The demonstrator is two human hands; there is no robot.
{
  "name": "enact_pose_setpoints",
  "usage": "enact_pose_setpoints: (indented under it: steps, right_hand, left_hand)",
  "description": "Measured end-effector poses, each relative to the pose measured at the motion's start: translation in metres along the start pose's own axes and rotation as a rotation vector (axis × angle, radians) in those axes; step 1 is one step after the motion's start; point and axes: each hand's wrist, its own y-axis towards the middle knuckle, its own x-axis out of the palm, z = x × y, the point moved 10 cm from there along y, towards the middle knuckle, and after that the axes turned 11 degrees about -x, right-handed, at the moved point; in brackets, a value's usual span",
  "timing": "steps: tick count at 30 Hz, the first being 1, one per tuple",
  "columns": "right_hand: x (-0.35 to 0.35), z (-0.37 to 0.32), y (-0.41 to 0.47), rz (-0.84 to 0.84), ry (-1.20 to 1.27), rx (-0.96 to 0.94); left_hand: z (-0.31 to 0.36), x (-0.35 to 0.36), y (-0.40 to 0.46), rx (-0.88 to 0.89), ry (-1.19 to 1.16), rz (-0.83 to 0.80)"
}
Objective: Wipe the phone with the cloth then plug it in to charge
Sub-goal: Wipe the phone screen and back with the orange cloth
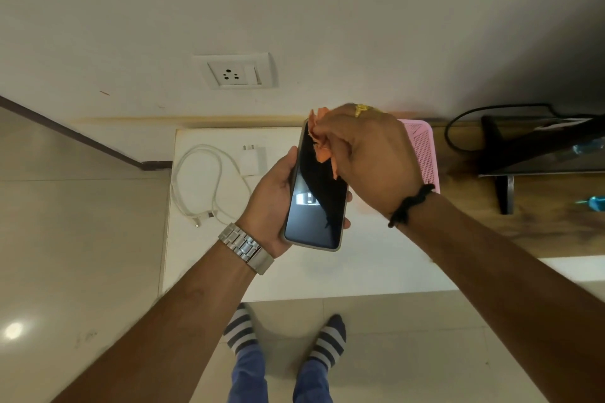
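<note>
Phone (316,193) position: raised above the white counter (327,271), screen facing up toward me, dark and unlit, long axis running away from me and tilted slightly right.

Left hand (271,203): my fingers are closed around the phone from beneath. The thumb lies along the left edge; fingertips (347,196) show past the right edge. A metal watch (246,248) sits on this wrist.

Right hand (370,157): my fingers are closed on a bunched orange cloth (322,144). The cloth is pressed against the upper part of the screen, near the phone's far end. A gold ring (361,109) is on one finger and a black thread band (411,204) circles the wrist.

Charging parts: a white adapter (252,161) lies flat on the counter to the left of the phone, pins pointing toward the wall. Its white cable (196,180) is looped loosely beside it, with the connector end lying free on the counter. Neither part touches the phone.

Wall socket (236,71): mounted on the wall above the counter's far edge, with nothing plugged into it and a switch at its right side.

Other items: a pink perforated basket (424,147) stands on the counter behind my right hand. A dark screen on a stand (537,150) occupies the wooden surface to the right.
</note>
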Motion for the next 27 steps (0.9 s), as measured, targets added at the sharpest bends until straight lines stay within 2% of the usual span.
enact_pose_setpoints:
  steps: [3, 7, 9, 12, 14, 19, 20, 24, 27]
  right_hand:
    - [0.004, -0.016, 0.006, -0.007, 0.018, -0.011]
    - [0.030, -0.071, -0.032, -0.229, 0.106, -0.100]
    - [0.026, -0.061, -0.025, -0.201, 0.128, -0.076]
    - [0.006, -0.010, 0.009, -0.065, 0.049, 0.071]
    - [0.000, -0.005, 0.014, -0.017, 0.018, 0.085]
    - [0.026, -0.069, -0.035, -0.235, 0.122, -0.077]
    - [0.025, -0.061, -0.030, -0.240, 0.098, -0.075]
    - [0.007, -0.007, 0.008, -0.068, 0.034, 0.050]
    - [0.020, -0.041, -0.010, -0.121, 0.059, -0.012]
  left_hand:
    - [0.006, -0.003, 0.001, 0.032, -0.025, 0.045]
    - [0.013, -0.015, -0.003, 0.038, -0.099, 0.079]
    - [0.009, -0.011, -0.004, 0.062, -0.100, 0.058]
    - [-0.008, 0.002, -0.001, 0.014, -0.091, -0.001]
    - [-0.007, 0.006, 0.000, 0.007, -0.125, -0.031]
    - [0.006, -0.005, -0.003, 0.034, -0.250, -0.003]
    - [0.004, -0.003, -0.005, 0.035, -0.239, -0.005]
    - [-0.001, 0.011, -0.002, 0.014, -0.132, -0.058]
    - [0.013, 0.001, 0.000, 0.074, -0.238, 0.018]
